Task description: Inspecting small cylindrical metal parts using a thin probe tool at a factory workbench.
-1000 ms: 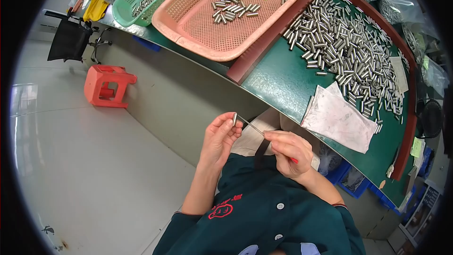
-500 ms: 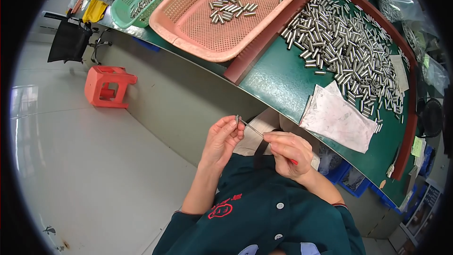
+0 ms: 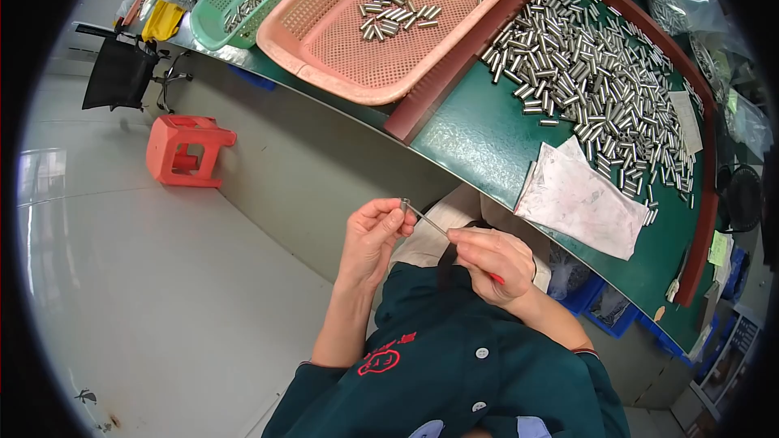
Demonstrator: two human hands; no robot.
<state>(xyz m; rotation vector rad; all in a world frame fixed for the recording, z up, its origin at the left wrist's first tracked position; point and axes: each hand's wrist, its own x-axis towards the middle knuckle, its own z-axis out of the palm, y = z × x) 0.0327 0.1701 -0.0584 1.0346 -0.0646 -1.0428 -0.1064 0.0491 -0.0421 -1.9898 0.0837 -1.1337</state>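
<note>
Between the thumb and fingers of my left hand [image 3: 375,237] is a small grey metal cylinder [image 3: 405,204], held up in front of my shirt. My right hand [image 3: 497,261] is closed around a thin rod-shaped tool [image 3: 428,221] with a metal shaft; its red end [image 3: 497,278] pokes out below the fingers. The shaft's tip meets the cylinder at its upper part; whether it goes inside is too small to tell. Many similar shiny metal cylinders [image 3: 604,85] lie heaped on the green tabletop [image 3: 462,134] to the right.
A dark red raised border [image 3: 438,96] edges the work surface. Near its front lies a stained white cloth [image 3: 580,203]. A pink basket [image 3: 333,81] holds some cylinders and a yellow paper; beside it stands a green basket [image 3: 213,28]. A red stool [image 3: 187,150] is on the floor at left.
Both hands have shifted slightly left together, with the cylinder and the tool still in them. The grips look the same.
</note>
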